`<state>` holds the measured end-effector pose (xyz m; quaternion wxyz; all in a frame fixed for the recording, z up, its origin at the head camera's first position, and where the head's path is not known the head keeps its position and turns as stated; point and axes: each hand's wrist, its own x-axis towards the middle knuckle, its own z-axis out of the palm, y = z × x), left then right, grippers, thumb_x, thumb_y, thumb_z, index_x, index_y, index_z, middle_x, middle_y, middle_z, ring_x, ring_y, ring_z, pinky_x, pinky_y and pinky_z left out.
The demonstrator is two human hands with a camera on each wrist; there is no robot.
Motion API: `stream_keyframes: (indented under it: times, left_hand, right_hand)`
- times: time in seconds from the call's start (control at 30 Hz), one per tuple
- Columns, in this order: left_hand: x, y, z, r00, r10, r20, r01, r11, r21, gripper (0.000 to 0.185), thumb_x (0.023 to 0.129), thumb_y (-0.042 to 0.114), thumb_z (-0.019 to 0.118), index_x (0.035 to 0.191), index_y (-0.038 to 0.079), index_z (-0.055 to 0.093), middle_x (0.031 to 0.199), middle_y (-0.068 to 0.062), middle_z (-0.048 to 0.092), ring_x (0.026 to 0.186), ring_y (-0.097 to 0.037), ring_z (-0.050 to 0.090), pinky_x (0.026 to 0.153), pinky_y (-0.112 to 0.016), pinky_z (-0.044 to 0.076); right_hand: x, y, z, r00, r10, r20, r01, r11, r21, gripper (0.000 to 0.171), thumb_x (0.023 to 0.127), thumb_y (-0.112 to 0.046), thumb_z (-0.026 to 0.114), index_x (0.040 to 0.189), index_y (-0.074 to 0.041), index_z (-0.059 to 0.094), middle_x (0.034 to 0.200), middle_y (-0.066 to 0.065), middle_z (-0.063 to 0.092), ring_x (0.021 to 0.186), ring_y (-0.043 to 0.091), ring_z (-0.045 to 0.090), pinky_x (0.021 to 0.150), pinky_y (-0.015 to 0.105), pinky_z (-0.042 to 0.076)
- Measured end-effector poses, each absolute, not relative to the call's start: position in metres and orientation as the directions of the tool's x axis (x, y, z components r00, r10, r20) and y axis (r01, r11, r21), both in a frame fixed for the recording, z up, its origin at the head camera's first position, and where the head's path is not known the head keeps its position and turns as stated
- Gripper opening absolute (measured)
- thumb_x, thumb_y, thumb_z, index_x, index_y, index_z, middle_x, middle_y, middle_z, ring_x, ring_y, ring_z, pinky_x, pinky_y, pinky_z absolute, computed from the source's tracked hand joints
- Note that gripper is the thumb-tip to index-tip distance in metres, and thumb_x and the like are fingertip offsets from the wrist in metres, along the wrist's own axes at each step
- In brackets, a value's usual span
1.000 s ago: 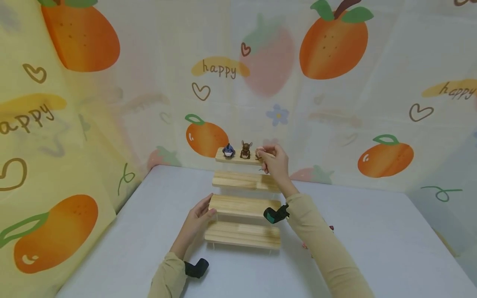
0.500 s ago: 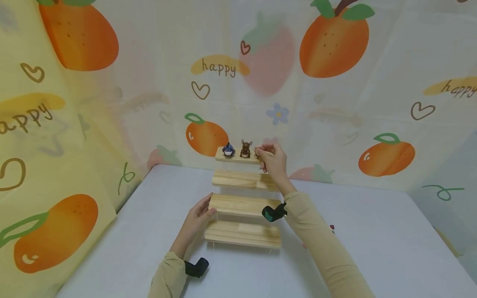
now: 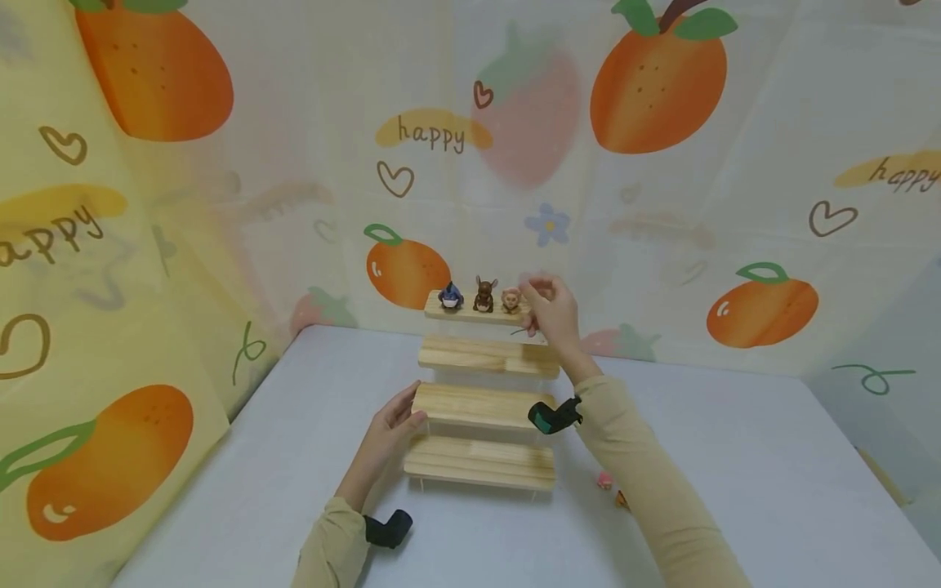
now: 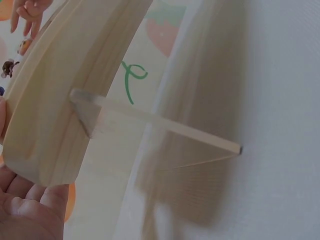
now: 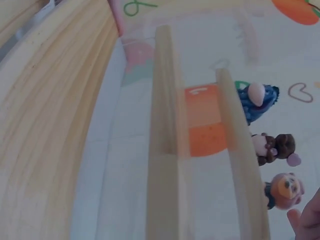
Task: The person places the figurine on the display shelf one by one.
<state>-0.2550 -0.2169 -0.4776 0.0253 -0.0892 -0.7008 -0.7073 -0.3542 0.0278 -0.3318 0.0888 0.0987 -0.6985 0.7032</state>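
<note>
Your right hand [image 3: 553, 309] has drawn back to the right from the top step, leaving an orange-brown monkey figure [image 3: 510, 300] standing free where your fingers covered it half a second ago; it is the rightmost of three on that step. Your left hand [image 3: 388, 431] has not moved: its fingers lie straight and relaxed against the left end of the third step down of the wooden stair shelf [image 3: 481, 406], the thumb on top of the board, gripping nothing. The left wrist view shows the same palm [image 4: 27, 212] under the end of that board. Up past your left fingertips, on the top step, a blue shark figure [image 3: 451, 296] stands first, then a dark brown figure with ears [image 3: 484, 295], then the monkey, each just beside the next. Your right fingers are loosely curled and hold nothing, hovering just to the right of the monkey; in the right wrist view a fingertip [image 5: 295, 219] shows just below it [image 5: 283, 190]. Two small pink and orange figures [image 3: 612, 488] lie on the white table [image 3: 220, 490] beside your right forearm. On the fruit-print backdrop [image 3: 662, 204], the word "happy" [image 3: 431, 134] reads above the shelf and again at the far left and far right.
</note>
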Motion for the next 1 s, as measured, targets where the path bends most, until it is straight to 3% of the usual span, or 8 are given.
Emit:
stream_keyframes:
  times: [0.17, 0.37, 0.5, 0.7, 1.0]
  left_hand:
    - [-0.255, -0.215, -0.478, -0.985, 0.091, 0.15, 0.15, -0.008, 0.989, 0.057, 0.088, 0.015, 0.059, 0.137, 0.002, 0.032, 0.139, -0.014, 0.031, 0.125, -0.023, 0.031, 0.096, -0.021, 0.031]
    - [-0.253, -0.214, -0.469, -0.986, 0.1, 0.136, 0.135, -0.014, 0.991, 0.056, 0.089, 0.011, 0.057, 0.137, 0.0, 0.031, 0.14, -0.016, 0.029, 0.126, -0.025, 0.029, 0.098, -0.022, 0.029]
    - [-0.245, -0.212, -0.459, -0.983, 0.11, 0.144, 0.145, 0.002, 0.989, 0.055, 0.09, 0.008, 0.054, 0.137, -0.003, 0.028, 0.139, -0.02, 0.027, 0.126, -0.03, 0.028, 0.098, -0.025, 0.028]
    - [-0.241, -0.211, -0.455, -0.986, 0.119, 0.117, 0.12, 0.013, 0.993, 0.056, 0.09, 0.009, 0.054, 0.137, -0.003, 0.027, 0.14, -0.018, 0.027, 0.126, -0.028, 0.028, 0.098, -0.024, 0.028]
    - [-0.243, -0.212, -0.456, -0.984, 0.111, 0.138, 0.143, 0.039, 0.989, 0.056, 0.09, 0.011, 0.054, 0.137, -0.003, 0.027, 0.141, -0.019, 0.025, 0.126, -0.03, 0.027, 0.098, -0.026, 0.028]
  right_hand:
    - [-0.349, 0.033, -0.327, -0.961, -0.023, 0.275, -0.274, -0.05, -0.961, 0.037, 0.089, -0.023, 0.057, 0.112, 0.004, 0.046, 0.103, 0.019, 0.056, 0.037, 0.007, 0.047, 0.034, 0.017, 0.04]
    - [-0.345, 0.04, -0.319, -0.944, -0.021, 0.329, -0.325, -0.094, -0.941, 0.035, 0.09, -0.019, 0.056, 0.111, 0.007, 0.045, 0.086, 0.009, 0.055, 0.037, 0.007, 0.046, 0.034, 0.017, 0.04]
    - [-0.34, 0.049, -0.32, -0.923, 0.025, 0.384, -0.384, -0.128, -0.914, 0.031, 0.089, -0.02, 0.057, 0.106, 0.003, 0.048, 0.091, 0.007, 0.058, 0.036, 0.007, 0.045, 0.033, 0.018, 0.039]
    - [-0.328, 0.074, -0.325, -0.881, 0.073, 0.467, -0.472, -0.166, -0.866, 0.02, 0.09, -0.016, 0.055, 0.101, -0.001, 0.05, 0.103, 0.016, 0.06, 0.036, 0.009, 0.043, 0.032, 0.018, 0.038]
    - [-0.303, 0.112, -0.325, -0.856, 0.045, 0.515, -0.516, -0.114, -0.849, 0.018, 0.09, -0.013, 0.054, 0.1, 0.003, 0.05, 0.1, 0.011, 0.062, 0.036, 0.01, 0.044, 0.032, 0.018, 0.038]
